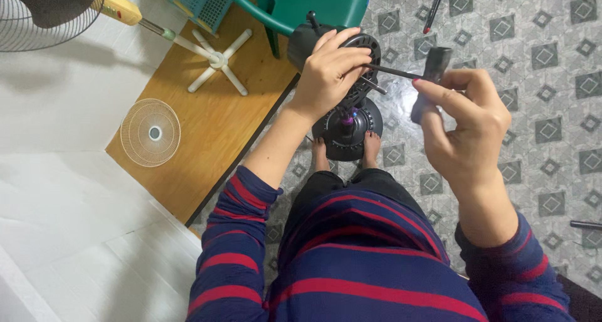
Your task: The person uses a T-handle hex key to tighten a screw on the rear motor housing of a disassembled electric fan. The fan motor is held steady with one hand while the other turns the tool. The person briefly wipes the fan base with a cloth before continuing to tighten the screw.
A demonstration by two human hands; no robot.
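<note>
The black round plastic fan motor head was held up above the round black fan base, which stood on the patterned grey floor tiles between two bare feet. The left hand was closed around the motor head, with its fingers curled over the top. The right hand was shut on a dark screwdriver with a thick grey handle, just to the right of the motor head. The thin metal shaft was laid almost flat, and its tip was pointed left into the motor head. The left hand was nearer to the motor head.
</note>
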